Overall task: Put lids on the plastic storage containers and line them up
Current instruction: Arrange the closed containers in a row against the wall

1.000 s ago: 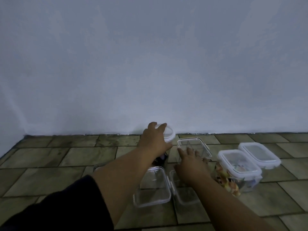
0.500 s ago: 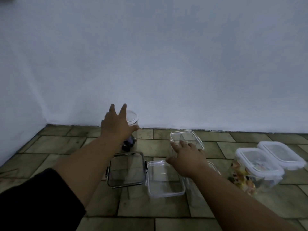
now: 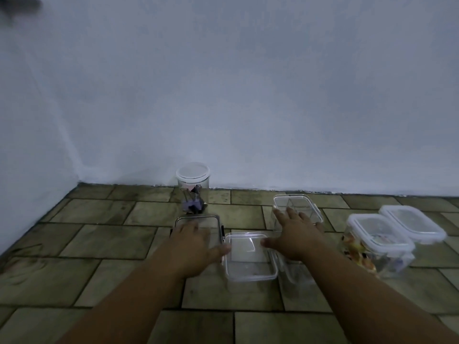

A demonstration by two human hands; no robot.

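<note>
A clear lid (image 3: 250, 256) lies flat on the tiled floor (image 3: 99, 244), and both hands are beside it. The left hand (image 3: 196, 247) is spread flat with its fingers (image 3: 185, 228) open, and its thumb touches the left edge of the clear lid. This hand lies over a dark-rimmed lid (image 3: 197, 220) that sits just left of the clear lid. The right hand (image 3: 295, 235) is also spread wide and holds nothing. Its thumb touches the right edge of the clear lid, and its fingers reach over the near rim of an open clear box (image 3: 296, 207). That box stands just behind and to the right of the clear lid. Another clear box (image 3: 296, 271) stands right beside the clear lid, partly under the right wrist. Behind the clear lid, close to the wall (image 3: 223, 95), stands a round jar (image 3: 193, 187) with a white top on it. Well to the right of the clear lid stand two closed boxes side by side, a near one (image 3: 377, 242) with colorful things inside and a far one (image 3: 413, 224).
</note>
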